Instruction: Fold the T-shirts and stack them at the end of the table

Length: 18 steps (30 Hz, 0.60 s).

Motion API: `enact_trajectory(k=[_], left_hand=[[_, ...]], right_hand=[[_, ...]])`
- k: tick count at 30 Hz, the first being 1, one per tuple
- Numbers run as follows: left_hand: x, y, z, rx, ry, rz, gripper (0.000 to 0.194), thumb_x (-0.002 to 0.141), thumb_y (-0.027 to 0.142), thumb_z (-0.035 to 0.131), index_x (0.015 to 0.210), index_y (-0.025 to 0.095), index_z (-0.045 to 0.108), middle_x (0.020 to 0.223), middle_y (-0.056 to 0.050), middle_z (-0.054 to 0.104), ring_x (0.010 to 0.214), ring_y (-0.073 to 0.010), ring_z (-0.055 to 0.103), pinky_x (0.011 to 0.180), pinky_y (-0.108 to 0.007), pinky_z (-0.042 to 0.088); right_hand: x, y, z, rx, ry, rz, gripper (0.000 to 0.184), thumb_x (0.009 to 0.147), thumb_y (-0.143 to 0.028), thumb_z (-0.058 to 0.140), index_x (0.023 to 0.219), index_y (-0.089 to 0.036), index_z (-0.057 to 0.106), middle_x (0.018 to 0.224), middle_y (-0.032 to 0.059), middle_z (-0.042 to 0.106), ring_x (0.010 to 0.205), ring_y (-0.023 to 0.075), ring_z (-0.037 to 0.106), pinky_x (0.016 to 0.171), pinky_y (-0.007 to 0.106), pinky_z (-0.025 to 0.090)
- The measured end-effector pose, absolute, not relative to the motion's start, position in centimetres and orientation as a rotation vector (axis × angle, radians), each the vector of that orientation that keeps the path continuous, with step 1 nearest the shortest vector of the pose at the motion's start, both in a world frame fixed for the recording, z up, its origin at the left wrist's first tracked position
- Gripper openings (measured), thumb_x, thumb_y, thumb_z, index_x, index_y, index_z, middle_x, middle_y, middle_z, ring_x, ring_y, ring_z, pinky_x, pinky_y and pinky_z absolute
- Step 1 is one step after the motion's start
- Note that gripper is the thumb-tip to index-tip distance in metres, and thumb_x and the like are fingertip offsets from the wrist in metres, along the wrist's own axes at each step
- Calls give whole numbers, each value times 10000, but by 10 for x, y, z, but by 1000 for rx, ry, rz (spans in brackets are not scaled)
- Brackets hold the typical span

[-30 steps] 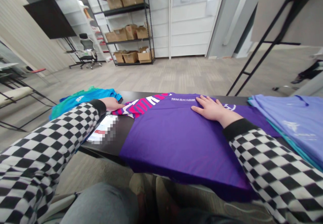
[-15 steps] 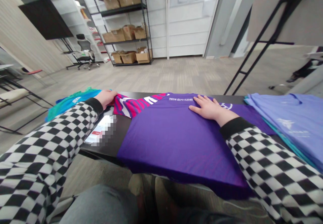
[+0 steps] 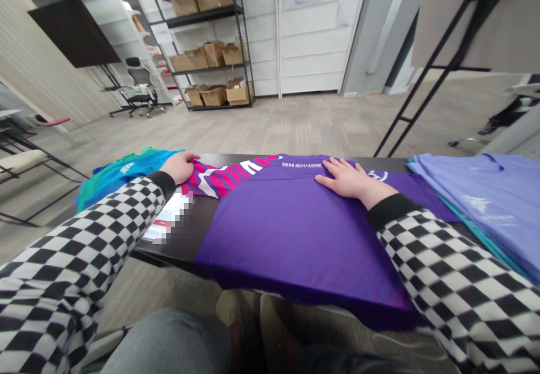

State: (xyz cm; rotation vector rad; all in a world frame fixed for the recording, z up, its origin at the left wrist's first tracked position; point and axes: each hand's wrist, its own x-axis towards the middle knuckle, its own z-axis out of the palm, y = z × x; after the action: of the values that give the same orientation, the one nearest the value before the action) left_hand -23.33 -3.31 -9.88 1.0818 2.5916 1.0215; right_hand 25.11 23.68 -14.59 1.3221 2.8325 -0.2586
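A folded purple shirt (image 3: pixel 287 233) with small white print along its far edge lies on the black table (image 3: pixel 206 222). My right hand (image 3: pixel 348 178) rests flat on its far part, fingers spread and holding nothing. At the shirt's far left corner, a pink-and-purple striped cloth (image 3: pixel 215 181) with white marks shows as a folded band. My left hand (image 3: pixel 179 167) curls over the end of that band and appears to hold it. Both forearms are in checkered sleeves.
A phone with a pixelated screen (image 3: pixel 166 216) lies under my left forearm. A teal-blue garment (image 3: pixel 126 176) sits beyond my left hand, and a lavender shirt stack (image 3: pixel 476 194) lies at right. Metal shelves with cardboard boxes (image 3: pixel 202 42) stand across the room.
My left hand has moved from beside the striped band onto its end, and the band now lies bunched under it. My right hand stays on the shirt, and the view has drifted slightly.
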Motion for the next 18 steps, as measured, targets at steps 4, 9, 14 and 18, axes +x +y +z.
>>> enact_trajectory(k=[4,9,14,18], left_hand=[[-227,-38,-96,1411,2790,405,514,880,151,672,1374,199,805,1369,-166,810,1358,-390,710,1216,-458,505],[-191,-29,-94,1706,2907,10,607,1011,332,533,1563,136,692,1546,-237,706,1425,-421,665,1239,-508,481],[-143,-3,-116,2001,2435,54,794,1111,564,411,1770,126,474,1815,-182,473,1679,-343,440,1393,-453,311],[-126,11,-130,1757,2436,-128,954,1087,804,335,1875,275,238,1937,-148,162,1765,-496,194,1381,-696,212]], right_hand=[[250,238,-148,1379,2844,-271,1001,1049,-875,337,1840,-261,342,1921,122,232,1773,446,200,1409,751,133],[251,241,-151,1390,2863,-274,1017,1030,-903,361,1834,-279,357,1914,131,254,1764,464,222,1399,772,141],[252,240,-150,1376,2862,-269,1020,1030,-897,373,1836,-271,354,1916,131,249,1769,469,199,1403,767,126],[251,235,-147,1401,2844,-267,1049,1029,-902,373,1838,-235,343,1917,154,236,1767,476,197,1408,751,134]])
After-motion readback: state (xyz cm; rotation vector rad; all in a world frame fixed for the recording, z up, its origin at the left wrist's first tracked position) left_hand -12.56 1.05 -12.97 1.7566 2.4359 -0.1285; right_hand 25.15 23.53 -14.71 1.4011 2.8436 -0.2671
